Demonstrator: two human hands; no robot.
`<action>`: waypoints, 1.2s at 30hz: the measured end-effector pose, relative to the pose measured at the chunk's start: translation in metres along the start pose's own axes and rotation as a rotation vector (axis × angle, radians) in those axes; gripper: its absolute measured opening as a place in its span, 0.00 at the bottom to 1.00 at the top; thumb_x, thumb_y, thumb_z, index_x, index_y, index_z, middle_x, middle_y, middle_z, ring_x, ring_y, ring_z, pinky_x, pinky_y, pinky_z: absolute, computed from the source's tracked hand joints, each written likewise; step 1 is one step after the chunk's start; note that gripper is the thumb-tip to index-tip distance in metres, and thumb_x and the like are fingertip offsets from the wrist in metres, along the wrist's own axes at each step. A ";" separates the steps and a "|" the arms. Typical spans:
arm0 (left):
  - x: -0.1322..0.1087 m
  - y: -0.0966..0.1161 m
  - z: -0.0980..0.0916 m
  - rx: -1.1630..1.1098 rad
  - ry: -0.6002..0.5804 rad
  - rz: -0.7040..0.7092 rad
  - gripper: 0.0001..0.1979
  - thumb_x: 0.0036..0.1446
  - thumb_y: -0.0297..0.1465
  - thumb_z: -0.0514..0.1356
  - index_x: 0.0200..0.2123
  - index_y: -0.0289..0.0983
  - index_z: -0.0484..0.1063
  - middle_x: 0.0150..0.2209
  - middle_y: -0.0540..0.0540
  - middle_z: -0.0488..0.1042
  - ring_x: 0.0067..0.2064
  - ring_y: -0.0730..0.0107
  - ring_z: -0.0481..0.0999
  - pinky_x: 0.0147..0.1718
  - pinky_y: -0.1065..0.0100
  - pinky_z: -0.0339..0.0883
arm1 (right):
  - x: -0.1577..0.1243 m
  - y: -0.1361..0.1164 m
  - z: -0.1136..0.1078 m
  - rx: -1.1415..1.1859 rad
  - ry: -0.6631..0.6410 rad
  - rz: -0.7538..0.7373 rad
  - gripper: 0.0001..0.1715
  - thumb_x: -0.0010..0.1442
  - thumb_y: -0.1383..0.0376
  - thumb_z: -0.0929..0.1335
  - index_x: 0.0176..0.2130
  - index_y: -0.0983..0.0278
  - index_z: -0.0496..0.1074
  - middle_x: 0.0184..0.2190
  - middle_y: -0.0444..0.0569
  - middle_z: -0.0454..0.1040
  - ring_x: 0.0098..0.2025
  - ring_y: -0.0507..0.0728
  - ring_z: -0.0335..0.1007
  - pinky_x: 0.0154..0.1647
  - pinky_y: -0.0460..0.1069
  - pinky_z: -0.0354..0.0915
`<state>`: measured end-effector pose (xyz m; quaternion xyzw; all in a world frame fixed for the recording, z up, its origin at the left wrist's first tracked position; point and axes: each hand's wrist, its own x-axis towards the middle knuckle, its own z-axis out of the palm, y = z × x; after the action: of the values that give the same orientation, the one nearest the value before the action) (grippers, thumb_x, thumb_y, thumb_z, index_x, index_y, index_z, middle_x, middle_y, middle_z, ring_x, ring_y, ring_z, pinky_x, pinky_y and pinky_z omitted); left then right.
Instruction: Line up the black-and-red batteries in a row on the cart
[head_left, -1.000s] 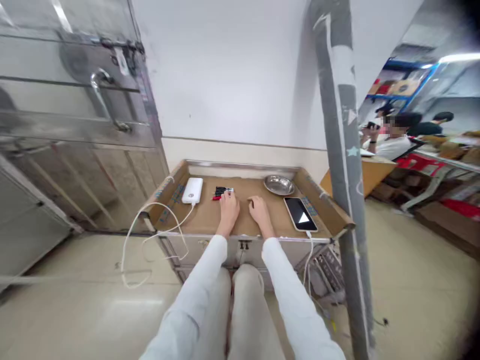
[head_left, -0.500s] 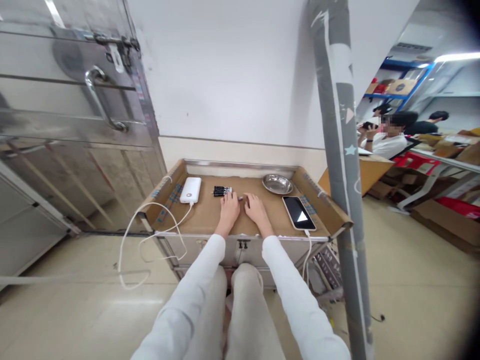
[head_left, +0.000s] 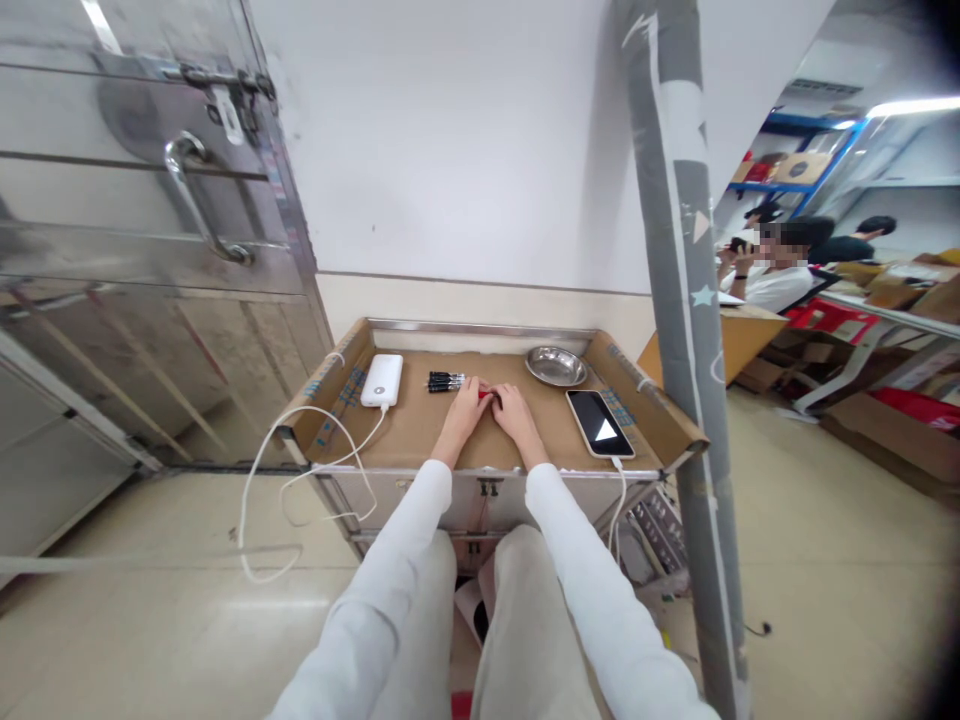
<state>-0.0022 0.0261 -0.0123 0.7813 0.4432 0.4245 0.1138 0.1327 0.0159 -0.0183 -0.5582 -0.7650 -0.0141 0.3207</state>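
Note:
Both my hands meet at the middle of a cardboard-lined metal table (head_left: 420, 440). My left hand (head_left: 469, 405) and my right hand (head_left: 511, 408) have their fingers closed together on a small red item (head_left: 484, 394), too small to name. Just left of my left hand lies a little row of black pens or markers (head_left: 445, 381). A white power bank (head_left: 382, 380) sits further left with a white cable (head_left: 300, 470) hanging off the table edge. A phone (head_left: 599, 423) lies to the right of my right hand.
A round steel dish (head_left: 556, 366) stands at the back right. A grey wrapped pillar (head_left: 686, 330) rises by the table's right corner. A large steel door (head_left: 135, 240) is on the left. Other people (head_left: 784, 270) sit at desks far right.
My left hand left the black pens and moved right. My right hand moved left, so the two hands now meet on a small red item.

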 end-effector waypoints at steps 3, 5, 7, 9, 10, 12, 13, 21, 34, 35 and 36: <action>0.000 -0.001 0.001 -0.104 0.079 0.036 0.06 0.59 0.28 0.55 0.41 0.37 0.63 0.41 0.43 0.69 0.45 0.66 0.71 0.46 0.64 0.66 | 0.000 0.002 0.002 0.020 0.011 -0.008 0.14 0.60 0.72 0.58 0.40 0.66 0.70 0.39 0.54 0.72 0.42 0.58 0.63 0.48 0.52 0.60; 0.000 0.000 0.000 -0.127 0.114 0.067 0.06 0.59 0.28 0.56 0.41 0.37 0.63 0.41 0.43 0.69 0.45 0.66 0.71 0.47 0.63 0.66 | 0.000 0.004 0.004 0.041 0.023 -0.017 0.14 0.60 0.72 0.58 0.40 0.65 0.70 0.39 0.54 0.71 0.41 0.59 0.63 0.48 0.53 0.60; -0.001 0.002 -0.001 -0.142 0.146 0.089 0.07 0.59 0.29 0.56 0.42 0.37 0.63 0.41 0.43 0.70 0.45 0.67 0.71 0.47 0.63 0.66 | 0.000 0.006 0.006 0.081 0.042 -0.030 0.16 0.60 0.72 0.58 0.41 0.65 0.70 0.39 0.54 0.72 0.42 0.59 0.63 0.47 0.53 0.61; -0.002 0.003 -0.002 -0.159 0.181 0.092 0.08 0.59 0.30 0.56 0.42 0.37 0.63 0.42 0.43 0.70 0.44 0.67 0.71 0.46 0.64 0.66 | 0.000 0.009 0.008 0.139 0.060 -0.041 0.17 0.59 0.73 0.58 0.43 0.65 0.70 0.39 0.53 0.72 0.42 0.58 0.64 0.48 0.53 0.61; -0.002 0.004 -0.003 -0.168 0.198 0.086 0.08 0.60 0.30 0.56 0.43 0.37 0.63 0.42 0.43 0.70 0.43 0.68 0.71 0.46 0.64 0.66 | 0.000 0.010 0.009 0.168 0.069 -0.044 0.17 0.59 0.73 0.58 0.44 0.64 0.70 0.40 0.53 0.72 0.43 0.58 0.64 0.48 0.53 0.62; -0.003 0.007 -0.006 -0.182 0.227 0.063 0.09 0.60 0.31 0.55 0.44 0.37 0.63 0.42 0.43 0.70 0.42 0.68 0.72 0.45 0.65 0.66 | 0.000 0.010 0.010 0.210 0.084 -0.044 0.18 0.59 0.73 0.58 0.45 0.63 0.70 0.40 0.52 0.72 0.43 0.58 0.65 0.49 0.53 0.62; -0.004 0.008 -0.008 -0.184 0.240 0.049 0.09 0.61 0.31 0.54 0.45 0.37 0.63 0.42 0.43 0.70 0.42 0.68 0.72 0.45 0.65 0.66 | 0.000 0.010 0.010 0.222 0.089 -0.040 0.18 0.59 0.73 0.58 0.45 0.63 0.70 0.41 0.52 0.73 0.43 0.58 0.65 0.49 0.53 0.62; -0.007 0.021 -0.023 -0.081 0.333 -0.098 0.13 0.65 0.30 0.44 0.49 0.38 0.63 0.46 0.41 0.69 0.48 0.67 0.70 0.50 0.64 0.63 | -0.001 0.004 0.003 0.131 0.062 0.030 0.15 0.62 0.70 0.59 0.42 0.65 0.72 0.39 0.53 0.73 0.42 0.58 0.66 0.47 0.52 0.62; -0.003 0.006 -0.003 0.352 -0.080 -0.115 0.10 0.62 0.24 0.47 0.40 0.33 0.67 0.43 0.39 0.71 0.44 0.62 0.71 0.44 0.63 0.64 | -0.005 0.001 -0.001 0.008 0.051 0.025 0.17 0.64 0.68 0.57 0.45 0.64 0.71 0.40 0.53 0.72 0.44 0.58 0.64 0.49 0.53 0.60; -0.002 0.006 -0.004 0.412 -0.083 -0.091 0.10 0.62 0.23 0.47 0.39 0.33 0.67 0.42 0.39 0.71 0.46 0.60 0.70 0.46 0.61 0.63 | -0.005 0.001 -0.001 0.022 0.040 0.010 0.16 0.64 0.68 0.58 0.46 0.64 0.71 0.40 0.53 0.72 0.44 0.58 0.64 0.49 0.53 0.61; 0.000 0.005 -0.004 0.458 -0.077 -0.067 0.10 0.61 0.23 0.47 0.39 0.33 0.67 0.42 0.39 0.71 0.47 0.59 0.69 0.47 0.60 0.62 | -0.004 0.002 0.000 0.038 0.034 -0.004 0.16 0.63 0.69 0.58 0.46 0.64 0.71 0.41 0.52 0.72 0.44 0.58 0.64 0.50 0.53 0.60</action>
<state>-0.0021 0.0218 -0.0071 0.7872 0.5490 0.2786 -0.0358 0.1348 0.0129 -0.0214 -0.5504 -0.7606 -0.0099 0.3442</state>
